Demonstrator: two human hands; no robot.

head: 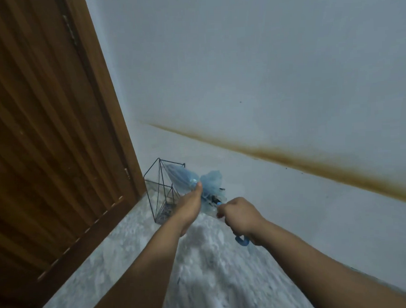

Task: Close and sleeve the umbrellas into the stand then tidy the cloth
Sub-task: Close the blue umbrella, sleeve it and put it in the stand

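The light, stiff-shafted blue umbrella [194, 181], its thin canopy soft and probably slippery, runs lengthwise from the curved handle gripped in the right hand [241, 216] away to its tip over the wire umbrella stand [162, 191], the left hand [190, 205] holding the bunched canopy mid-length

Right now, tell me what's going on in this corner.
A person is working a blue umbrella toward the wire stand on the floor by the door. The left hand grips the folded canopy, whose far end points at the stand's top. The right hand holds the shaft near the blue hook handle. Part of the canopy still bunches loosely between the hands. Whether the tip is inside the stand cannot be told.
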